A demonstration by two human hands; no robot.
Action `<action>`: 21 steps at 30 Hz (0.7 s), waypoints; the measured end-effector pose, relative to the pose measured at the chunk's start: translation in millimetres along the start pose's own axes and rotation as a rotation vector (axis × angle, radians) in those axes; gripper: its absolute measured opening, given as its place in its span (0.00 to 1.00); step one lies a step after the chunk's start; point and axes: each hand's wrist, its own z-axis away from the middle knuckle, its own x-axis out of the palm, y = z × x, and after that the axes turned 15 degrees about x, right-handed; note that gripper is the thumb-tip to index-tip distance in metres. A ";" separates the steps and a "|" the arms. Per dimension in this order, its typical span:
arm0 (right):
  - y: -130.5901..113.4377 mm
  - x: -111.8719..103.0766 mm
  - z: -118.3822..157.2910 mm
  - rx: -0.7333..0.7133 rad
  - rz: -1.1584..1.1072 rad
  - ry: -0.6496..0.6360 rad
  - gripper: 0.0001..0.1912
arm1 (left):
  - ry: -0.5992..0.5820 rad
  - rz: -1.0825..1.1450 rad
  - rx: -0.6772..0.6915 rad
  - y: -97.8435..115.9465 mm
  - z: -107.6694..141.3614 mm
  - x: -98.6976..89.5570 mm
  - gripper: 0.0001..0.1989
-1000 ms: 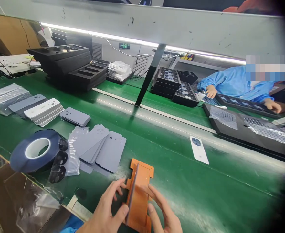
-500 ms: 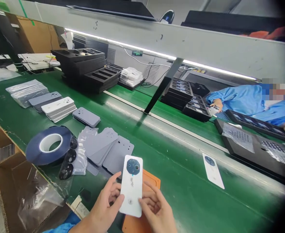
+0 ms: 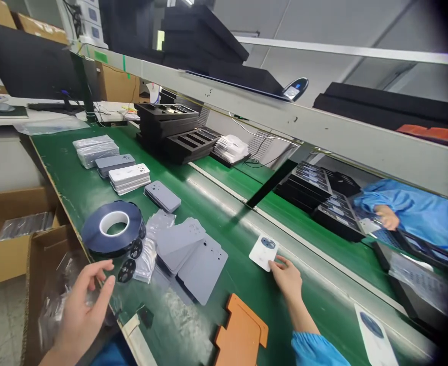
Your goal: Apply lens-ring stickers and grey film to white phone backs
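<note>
My right hand [image 3: 287, 278] pinches the near edge of a white phone back cover [image 3: 261, 254] with a dark round camera patch, out over the belt. Away at the left bench edge, my left hand [image 3: 85, 300] is bare, thumb and fingers apart, just below a big roll of dark blue tape [image 3: 89, 229]. Off the roll hangs a strip of black round camera stickers [image 3: 126, 270]. Between my hands lie fanned grey phone-back sheets [image 3: 204, 267] and an orange fixture plate [image 3: 241, 330] with nothing on it. A second white back cover [image 3: 374, 335] lies at the lower right.
Stacks of white covers [image 3: 129, 175] and grey covers [image 3: 163, 195] stand farther back on the green bench. Black trays [image 3: 166, 124] are piled behind them. A dark post [image 3: 272, 184] rises mid-bench. Across the belt, a person in blue sleeves [image 3: 410, 203] handles trays. Open cartons [image 3: 3, 259] sit at lower left.
The white cover has gone from both hands above the orange plate to my right hand over the belt. My left hand has let go and moved left. The view has turned left.
</note>
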 end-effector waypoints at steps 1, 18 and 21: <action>-2.4 -2.3 -1.2 0.001 0.048 0.007 0.21 | -0.021 -0.018 -0.078 -6.2 -3.4 -4.4 0.19; -112.9 43.6 293.4 -0.444 -0.137 -1.180 0.20 | -0.530 0.506 -0.353 10.3 -23.4 39.5 0.29; -117.4 59.4 304.9 -0.394 -0.215 -1.264 0.21 | -0.510 0.536 -0.339 7.6 -19.7 42.3 0.29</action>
